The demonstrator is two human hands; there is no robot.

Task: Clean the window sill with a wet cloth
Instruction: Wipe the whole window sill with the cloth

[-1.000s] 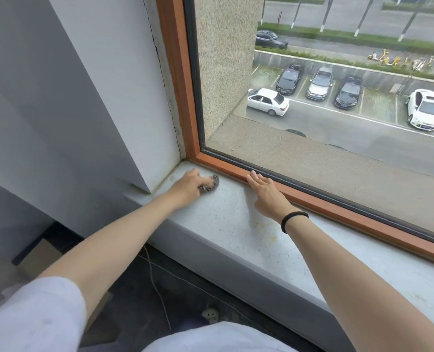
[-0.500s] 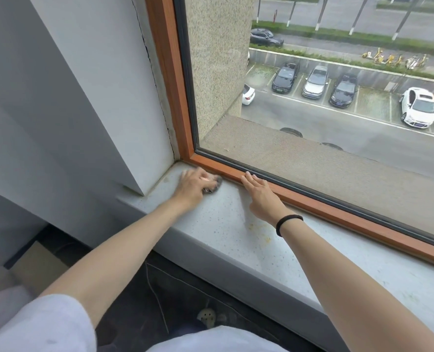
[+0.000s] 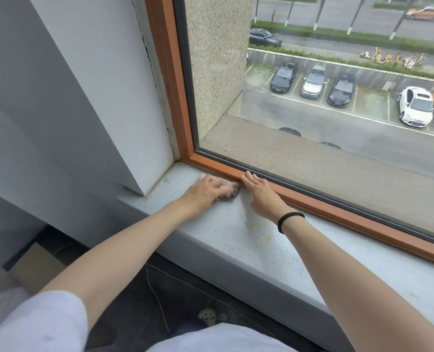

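White short sleeve, black band on right wrist.

Two hands on the window sill, near its left end

The cloth lies under the left hand; the right hand rests just right of it, fingertips touching the window frame behind.

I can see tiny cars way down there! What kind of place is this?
Probably an upper-floor room beside a street: a speckled window sill under a wood-framed window, with parked cars far below outside.
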